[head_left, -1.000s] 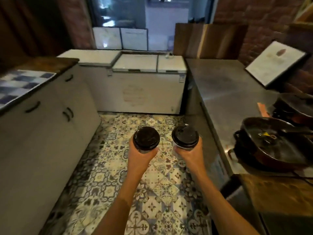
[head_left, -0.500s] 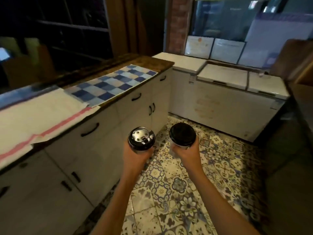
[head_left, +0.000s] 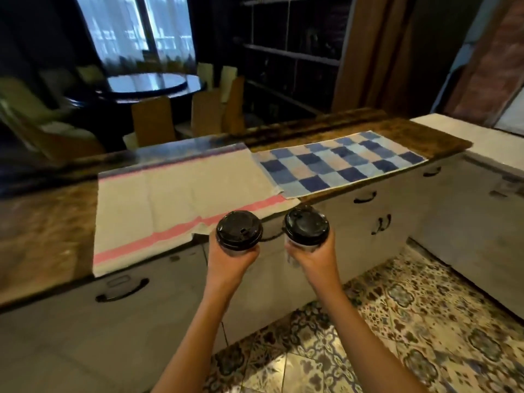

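Head view, looking down over my forearms.

Surface: a long dark-brown mottled wooden counter (head_left: 48, 222) runs across in front of me. On it lies a cream cloth towel with a pink stripe (head_left: 175, 194), its near edge hanging over the counter's lip. Just to its right is a blue-and-white checked cloth (head_left: 340, 163), and the two overlap at one corner. Below are white cabinet fronts (head_left: 312, 279) with curved black handles (head_left: 365, 197).

Room: ornate blue-and-cream patterned floor tiles (head_left: 425, 307) underfoot on the right. Past the counter stand a round dark glossy table (head_left: 150, 84) with tan chair backs, a tall window with sheer curtains (head_left: 133, 29), dark open shelving (head_left: 292, 52) and a brown drape (head_left: 377, 52). Red brick wall (head_left: 487, 66) far right (dim light throughout).

Hands: my left hand (head_left: 229, 265) is wrapped round the left pale takeaway cup with a round black lid (head_left: 239, 229). My right hand (head_left: 314, 259) grasps the right pale takeaway cup with a round black lid (head_left: 306, 226), fingers curled round the wall. Both cups are upright, side by side and apart, held in the air in front of the cabinets, just short of the counter's near edge.

Writing: any print on the lids or cup walls is too blurred to read.
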Motion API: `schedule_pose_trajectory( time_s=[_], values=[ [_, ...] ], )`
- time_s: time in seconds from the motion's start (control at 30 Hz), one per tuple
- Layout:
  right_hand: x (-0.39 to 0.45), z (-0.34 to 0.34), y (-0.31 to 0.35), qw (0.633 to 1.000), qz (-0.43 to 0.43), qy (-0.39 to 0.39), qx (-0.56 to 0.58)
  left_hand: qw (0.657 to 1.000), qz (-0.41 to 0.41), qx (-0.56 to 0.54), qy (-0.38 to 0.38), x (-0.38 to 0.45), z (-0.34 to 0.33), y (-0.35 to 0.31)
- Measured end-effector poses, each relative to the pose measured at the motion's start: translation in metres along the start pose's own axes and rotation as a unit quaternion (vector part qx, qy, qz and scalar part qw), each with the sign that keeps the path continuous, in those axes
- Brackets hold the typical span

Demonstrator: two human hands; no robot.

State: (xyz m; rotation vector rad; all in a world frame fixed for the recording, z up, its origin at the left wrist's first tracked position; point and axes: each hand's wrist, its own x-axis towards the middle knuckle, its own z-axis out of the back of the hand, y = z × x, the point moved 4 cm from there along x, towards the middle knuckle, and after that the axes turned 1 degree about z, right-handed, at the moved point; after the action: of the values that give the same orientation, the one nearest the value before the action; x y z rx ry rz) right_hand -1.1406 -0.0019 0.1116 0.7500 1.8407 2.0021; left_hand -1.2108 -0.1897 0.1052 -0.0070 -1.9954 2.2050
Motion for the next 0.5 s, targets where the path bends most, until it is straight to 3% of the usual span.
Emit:
schedule_pose_trajectory(
  time_s=[0.5],
  values=[
    [0.172,-0.192,-0.009,0.976,0.007,0.217,0.032,0.978,0.007,0.016,-0.209,0.153,0.085,-0.006]
  ],
)
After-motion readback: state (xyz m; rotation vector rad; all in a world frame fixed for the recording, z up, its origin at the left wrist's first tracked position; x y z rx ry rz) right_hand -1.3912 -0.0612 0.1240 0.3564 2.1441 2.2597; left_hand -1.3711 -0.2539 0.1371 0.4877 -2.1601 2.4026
